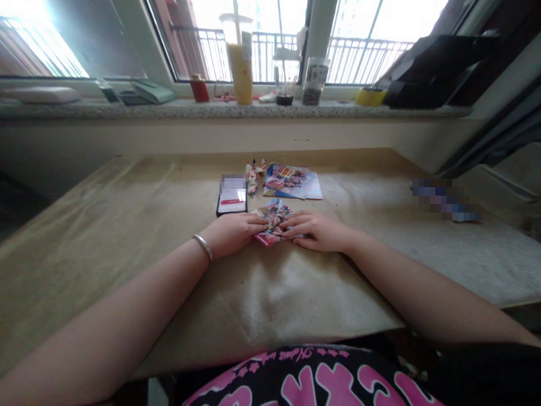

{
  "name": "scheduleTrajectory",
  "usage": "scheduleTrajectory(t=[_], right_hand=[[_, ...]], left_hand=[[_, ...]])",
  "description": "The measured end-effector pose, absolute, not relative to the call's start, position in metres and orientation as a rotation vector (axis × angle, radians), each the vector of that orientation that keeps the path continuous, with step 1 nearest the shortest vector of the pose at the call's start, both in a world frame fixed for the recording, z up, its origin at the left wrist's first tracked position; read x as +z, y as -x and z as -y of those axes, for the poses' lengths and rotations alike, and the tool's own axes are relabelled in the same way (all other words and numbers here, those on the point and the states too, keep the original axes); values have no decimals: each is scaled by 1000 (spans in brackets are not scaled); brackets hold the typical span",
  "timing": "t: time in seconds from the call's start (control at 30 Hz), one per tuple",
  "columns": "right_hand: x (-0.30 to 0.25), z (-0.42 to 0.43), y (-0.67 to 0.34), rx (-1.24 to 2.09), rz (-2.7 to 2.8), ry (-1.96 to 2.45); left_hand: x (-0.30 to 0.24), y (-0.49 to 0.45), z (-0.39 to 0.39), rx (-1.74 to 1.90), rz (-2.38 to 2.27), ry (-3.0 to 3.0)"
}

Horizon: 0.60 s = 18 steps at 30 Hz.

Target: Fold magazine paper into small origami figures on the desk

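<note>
A colourful printed sheet of paper (pixel 274 217), folded into a diamond-like shape, lies on the table in front of me. My left hand (pixel 230 234) rests on its left corner, fingers stretched out over the paper. On the right side, my right hand (pixel 316 230) lies across the edge with its fingers apart and the tips touching the print. The undersides of both hands are hidden. Just beyond my left hand is a phone (pixel 232 197) with its screen lit. Past the sheet sits a folded paper piece (pixel 254 175) with red and white patterning.
A stack of printed leaflets (pixel 291 181) lies behind the sheet. Far right on the brown-covered table (pixel 177 299) is a blurred flat item (pixel 446 202). The windowsill (pixel 203 111) holds a yellow drink cup (pixel 243 67), a red container (pixel 199 89) and a black bag (pixel 431 73).
</note>
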State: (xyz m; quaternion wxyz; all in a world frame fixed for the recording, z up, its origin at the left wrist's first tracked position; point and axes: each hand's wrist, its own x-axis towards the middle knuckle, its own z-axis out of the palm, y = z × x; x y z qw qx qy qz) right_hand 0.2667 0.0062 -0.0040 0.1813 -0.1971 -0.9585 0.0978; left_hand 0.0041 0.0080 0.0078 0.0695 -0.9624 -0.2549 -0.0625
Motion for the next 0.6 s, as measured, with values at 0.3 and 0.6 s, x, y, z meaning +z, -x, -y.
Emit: scheduleTrajectory(t=[0.3,0.6], right_hand=[[1,4,-260,65,2689,710],[3,6,-258,-10,2686,773]], left_hand=[[11,-7,1,-294,742,2964],[9,-12,5,-437,747,2970]])
